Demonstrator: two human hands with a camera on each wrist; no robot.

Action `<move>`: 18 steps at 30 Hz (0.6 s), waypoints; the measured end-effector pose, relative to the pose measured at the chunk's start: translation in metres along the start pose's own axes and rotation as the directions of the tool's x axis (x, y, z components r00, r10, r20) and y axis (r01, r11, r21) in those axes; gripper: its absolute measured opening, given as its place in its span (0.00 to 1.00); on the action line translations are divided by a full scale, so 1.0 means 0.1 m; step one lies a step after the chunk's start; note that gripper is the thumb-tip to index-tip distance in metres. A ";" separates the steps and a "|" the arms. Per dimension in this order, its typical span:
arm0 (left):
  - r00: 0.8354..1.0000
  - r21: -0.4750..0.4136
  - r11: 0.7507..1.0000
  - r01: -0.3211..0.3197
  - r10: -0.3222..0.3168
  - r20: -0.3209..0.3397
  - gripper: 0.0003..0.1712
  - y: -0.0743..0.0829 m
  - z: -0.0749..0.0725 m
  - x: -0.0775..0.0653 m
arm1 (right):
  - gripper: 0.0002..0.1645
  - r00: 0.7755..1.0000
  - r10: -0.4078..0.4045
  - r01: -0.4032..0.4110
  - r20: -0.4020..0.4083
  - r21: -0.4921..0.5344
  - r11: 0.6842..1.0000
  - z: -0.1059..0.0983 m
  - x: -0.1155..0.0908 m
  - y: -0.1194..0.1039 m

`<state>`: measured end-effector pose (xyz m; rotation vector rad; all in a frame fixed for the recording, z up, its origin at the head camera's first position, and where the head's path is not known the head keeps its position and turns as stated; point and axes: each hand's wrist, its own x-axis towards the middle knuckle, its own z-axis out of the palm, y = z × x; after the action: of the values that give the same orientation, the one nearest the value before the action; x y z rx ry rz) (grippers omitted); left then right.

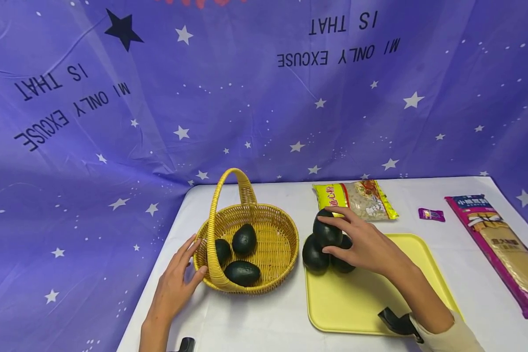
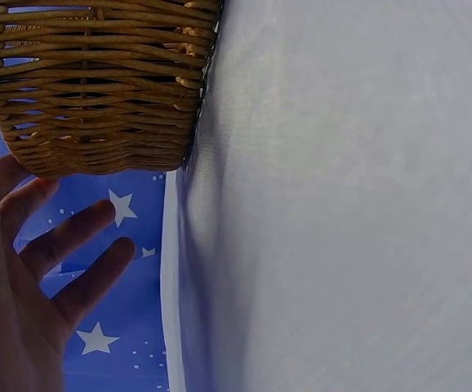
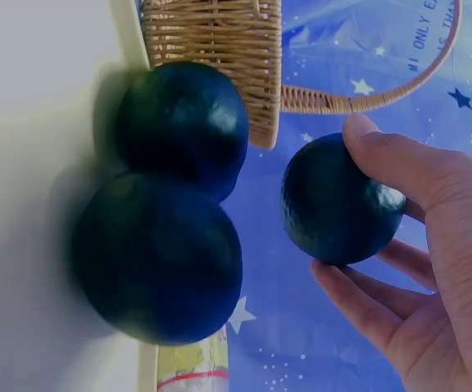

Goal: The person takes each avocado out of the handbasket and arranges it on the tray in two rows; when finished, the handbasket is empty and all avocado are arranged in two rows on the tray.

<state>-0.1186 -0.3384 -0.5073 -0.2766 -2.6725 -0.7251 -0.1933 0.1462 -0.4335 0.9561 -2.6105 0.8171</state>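
My right hand (image 1: 369,244) pinches a dark green avocado (image 1: 327,230) between thumb and fingertips. The right wrist view shows that avocado (image 3: 334,200) held apart from two others. Those two, a left avocado (image 1: 315,256) and a right avocado (image 1: 344,261) partly behind my hand, sit on a yellow tray (image 1: 352,305). To the left stands a yellow wicker basket (image 1: 275,249) with an arched handle; three avocados (image 1: 244,239) lie inside it. My left hand (image 1: 171,283) rests its spread fingertips against the basket's left side, near the rim.
Behind the tray lies a yellow-and-clear food bag (image 1: 363,198). A small purple packet (image 1: 431,214) is right of it, and a long purple-edged noodle pack (image 1: 501,252) lies at the far right. A purple star-patterned cloth (image 1: 255,107) hangs behind the white table (image 1: 246,322).
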 end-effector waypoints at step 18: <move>1.000 -0.005 1.000 0.005 -0.005 -0.011 0.41 0.00 0.01 0.00 | 0.45 0.996 0.012 -0.018 -0.084 -0.070 0.997 -0.18 -0.27 0.15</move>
<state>-0.1194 -0.3378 -0.5085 -0.2670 -2.6627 -0.7323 -0.1818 0.1802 -0.4362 0.8652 -2.5599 0.7469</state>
